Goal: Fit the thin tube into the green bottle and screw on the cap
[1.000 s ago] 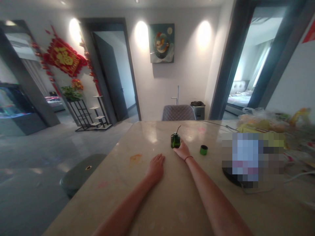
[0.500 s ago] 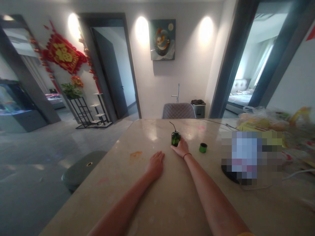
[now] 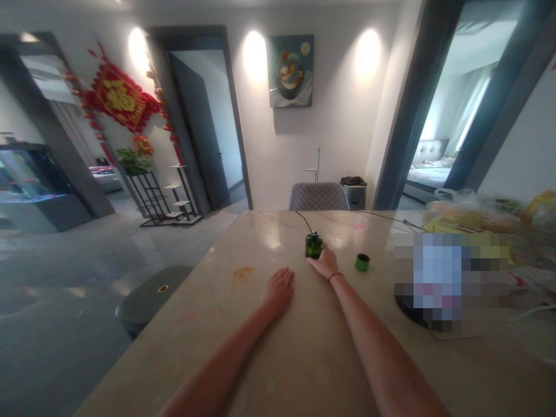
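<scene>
A small dark green glass bottle [image 3: 313, 245] stands upright on the table [image 3: 304, 347]. My right hand [image 3: 325, 262] is closed around its lower right side. From the bottle's mouth a thin dark stick [image 3: 304, 221] leans out to the upper left. To the right of my right hand is a short green cap [image 3: 362, 262], with its dark hollow side showing. My left hand [image 3: 279, 290] rests flat on the tabletop, left of the bottle, with nothing in it.
At the right are a pixelated object on a dark round base [image 3: 412, 311] and a heap of plastic bags [image 3: 473, 211]. A quilted chair [image 3: 320, 197] stands behind the far edge. A green stool [image 3: 147, 298] is at the left, and a cable [image 3: 386, 216] crosses the back.
The thin stick now shows more length above the bottle and leans further left. The whole view has shifted slightly; both hands keep their places on the table and bottle.
</scene>
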Tool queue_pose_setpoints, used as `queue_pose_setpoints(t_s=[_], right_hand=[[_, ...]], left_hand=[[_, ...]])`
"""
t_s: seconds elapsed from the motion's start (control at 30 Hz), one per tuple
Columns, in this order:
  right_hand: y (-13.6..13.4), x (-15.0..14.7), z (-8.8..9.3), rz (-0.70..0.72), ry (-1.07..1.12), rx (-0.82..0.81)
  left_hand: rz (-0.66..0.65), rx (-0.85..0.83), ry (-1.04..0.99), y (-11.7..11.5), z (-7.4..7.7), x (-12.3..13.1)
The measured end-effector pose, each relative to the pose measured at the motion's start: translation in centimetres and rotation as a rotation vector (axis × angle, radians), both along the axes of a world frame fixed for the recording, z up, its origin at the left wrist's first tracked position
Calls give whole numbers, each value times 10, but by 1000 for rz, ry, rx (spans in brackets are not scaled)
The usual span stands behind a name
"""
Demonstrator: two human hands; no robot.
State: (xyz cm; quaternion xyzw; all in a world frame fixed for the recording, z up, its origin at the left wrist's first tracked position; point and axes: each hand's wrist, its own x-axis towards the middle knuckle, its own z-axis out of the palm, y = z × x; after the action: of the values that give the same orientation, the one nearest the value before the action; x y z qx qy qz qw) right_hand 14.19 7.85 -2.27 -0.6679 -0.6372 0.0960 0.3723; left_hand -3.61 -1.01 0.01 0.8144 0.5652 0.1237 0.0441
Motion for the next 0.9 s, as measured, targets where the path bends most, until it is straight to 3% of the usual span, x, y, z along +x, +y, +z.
queue_pose_setpoints(t_s=[0.53,0.7,0.9], right_hand=[[1,2,0,26,-28,-52],[-2,3,1,15,-7,26],[-3,4,0,30,-10,-1]], left_hand=[[-3,-10,-15,-4,2,0],[-8,-9,-22,-3,1,-1],[-4,-9,-34,-1,0,-1]])
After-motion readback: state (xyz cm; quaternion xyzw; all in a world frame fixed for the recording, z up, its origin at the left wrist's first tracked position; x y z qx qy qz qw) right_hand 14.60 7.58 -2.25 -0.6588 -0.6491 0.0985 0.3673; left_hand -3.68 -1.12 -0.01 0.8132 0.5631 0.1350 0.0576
